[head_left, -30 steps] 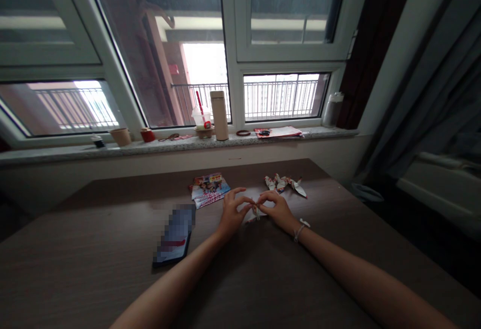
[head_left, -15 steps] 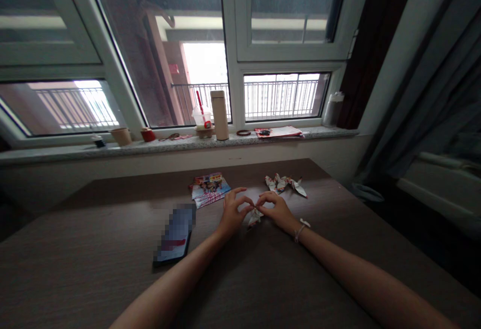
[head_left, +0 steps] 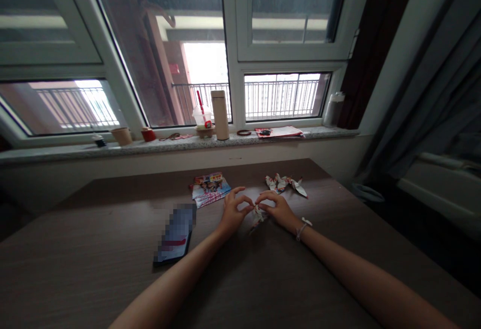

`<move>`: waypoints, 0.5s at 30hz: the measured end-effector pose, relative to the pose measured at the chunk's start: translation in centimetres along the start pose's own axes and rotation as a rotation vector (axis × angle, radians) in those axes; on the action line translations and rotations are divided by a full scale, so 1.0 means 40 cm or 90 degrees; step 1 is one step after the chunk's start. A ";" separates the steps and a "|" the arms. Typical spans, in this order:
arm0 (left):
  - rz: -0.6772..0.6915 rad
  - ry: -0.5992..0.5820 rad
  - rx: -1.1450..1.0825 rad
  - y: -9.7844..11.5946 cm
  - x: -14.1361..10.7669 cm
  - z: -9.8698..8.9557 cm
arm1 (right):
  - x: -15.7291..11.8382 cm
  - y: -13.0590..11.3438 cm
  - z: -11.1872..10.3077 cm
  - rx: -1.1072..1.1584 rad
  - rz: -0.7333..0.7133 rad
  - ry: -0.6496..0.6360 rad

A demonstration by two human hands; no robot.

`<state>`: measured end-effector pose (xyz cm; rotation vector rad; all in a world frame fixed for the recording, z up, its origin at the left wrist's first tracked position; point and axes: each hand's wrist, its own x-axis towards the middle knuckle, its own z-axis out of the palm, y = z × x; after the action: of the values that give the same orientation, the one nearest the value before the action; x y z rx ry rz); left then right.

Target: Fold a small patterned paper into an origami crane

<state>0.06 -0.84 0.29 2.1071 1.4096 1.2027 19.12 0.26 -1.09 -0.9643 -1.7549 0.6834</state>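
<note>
Between my two hands is a small paper crane (head_left: 258,217), folded from white printed paper. My left hand (head_left: 233,209) pinches its upper tip from the left, thumb and forefinger closed on it. From the right, my right hand (head_left: 277,209), with a bracelet (head_left: 303,227) at the wrist, also pinches it near the top. The fingertips of both hands almost meet and partly cover the paper. Beyond my right hand lie more folded paper cranes (head_left: 280,183), close together. A stack of printed paper sheets (head_left: 211,188) lies past my left hand.
A phone (head_left: 175,236) with a blurred-out screen lies on the brown table (head_left: 93,249) left of my left forearm. Along the windowsill (head_left: 176,144) stand a beige thermos (head_left: 220,116), a drink cup with a straw (head_left: 203,117), a paper cup (head_left: 122,136) and a clear bottle (head_left: 333,110).
The paper crane has turned and shifted slightly right between my fingers. My right hand has tilted a little; my left hand stays nearly in place.
</note>
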 end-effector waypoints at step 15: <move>0.016 -0.027 -0.061 -0.027 0.007 0.004 | 0.002 -0.017 0.003 0.014 -0.068 -0.070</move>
<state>-0.39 -0.07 -0.39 2.0786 1.2847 1.2043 18.81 -0.03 -0.56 -0.8260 -1.8766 0.6961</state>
